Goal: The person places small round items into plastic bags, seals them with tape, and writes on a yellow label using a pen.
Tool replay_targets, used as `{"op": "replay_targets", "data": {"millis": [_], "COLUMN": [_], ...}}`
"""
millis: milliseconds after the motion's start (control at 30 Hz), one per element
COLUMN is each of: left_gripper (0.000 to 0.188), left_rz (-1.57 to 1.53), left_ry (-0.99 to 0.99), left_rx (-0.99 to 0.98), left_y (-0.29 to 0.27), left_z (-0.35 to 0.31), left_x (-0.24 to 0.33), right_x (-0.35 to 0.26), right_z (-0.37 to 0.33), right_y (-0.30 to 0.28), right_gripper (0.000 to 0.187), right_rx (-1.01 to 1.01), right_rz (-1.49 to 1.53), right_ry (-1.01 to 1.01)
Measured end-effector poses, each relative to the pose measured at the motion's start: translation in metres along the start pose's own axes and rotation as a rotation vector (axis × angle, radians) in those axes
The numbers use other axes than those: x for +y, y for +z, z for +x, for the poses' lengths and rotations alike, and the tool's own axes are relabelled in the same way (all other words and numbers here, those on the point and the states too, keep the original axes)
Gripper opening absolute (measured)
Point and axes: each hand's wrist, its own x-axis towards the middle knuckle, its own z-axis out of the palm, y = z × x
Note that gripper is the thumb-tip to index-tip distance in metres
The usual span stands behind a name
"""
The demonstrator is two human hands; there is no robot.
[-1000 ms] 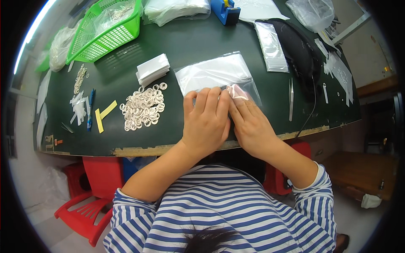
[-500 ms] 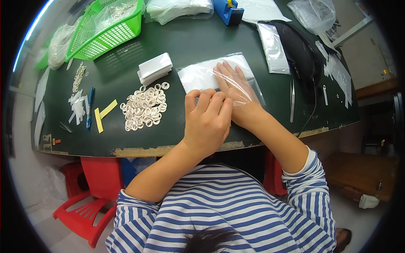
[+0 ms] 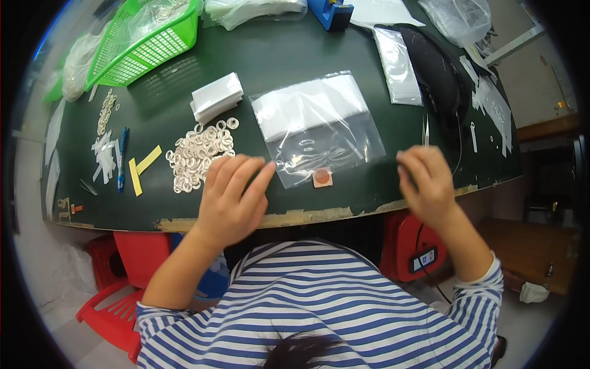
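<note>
A clear plastic bag [image 3: 332, 147] lies flat on the table with a stack of white paper pieces [image 3: 310, 107] in its far part. At its near edge is a small square piece with a reddish-brown round mark [image 3: 322, 178]. My left hand [image 3: 233, 200] hovers beside the bag's near left corner, thumb apart from the curved fingers, holding nothing. To the right of the bag, my right hand [image 3: 428, 184] is also empty, its thumb and fingers apart, just short of the metal tweezers [image 3: 425, 130]. A pile of pale ring-shaped pieces [image 3: 200, 154] sits next to my left hand.
Beyond the rings stands a stack of white cards [image 3: 216, 97]. A blue pen [image 3: 122, 160], yellow strips [image 3: 142, 168] and white strips [image 3: 106, 157] lie left. Farther off are a green basket [image 3: 144, 55] and blue tape dispenser [image 3: 332, 15]. A black cloth item [image 3: 430, 80] lies right.
My hands have come off the bag and moved apart, left hand to the left and right hand to the right. The bag's near part and the small square piece are now uncovered.
</note>
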Motion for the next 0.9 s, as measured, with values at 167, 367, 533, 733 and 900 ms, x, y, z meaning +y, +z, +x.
{"op": "replay_targets", "data": {"millis": [167,367,533,733,900], "left_gripper": [0.037,0.030,0.026,0.016,0.018], "left_rz": [0.136,0.088,-0.199,-0.799,-0.955], "left_ry": [0.292,0.370,0.062,-0.549,-0.711], "left_rx": [-0.021,-0.086,0.046,0.307,0.371], "left_y": [0.011,0.012,0.011,0.003,0.003], "left_z": [0.019,0.027,0.039,0.091,0.106], "left_x": [-0.016,-0.025,-0.028,-0.032,-0.025], "right_x": [0.047,0.070,0.053,0.051,0.037], "right_z": [0.027,0.053,0.062,0.106,0.104], "right_y": [0.018,0.037,0.039,0.022,0.024], "right_gripper": [0.029,0.025,0.015,0.013,0.017], "right_rx": [-0.031,-0.024,0.122,0.290,0.413], "right_rz": [-0.150,-0.049,0.345,0.960,1.098], "right_ry": [-0.400,-0.543,-0.115,0.378,0.498]}}
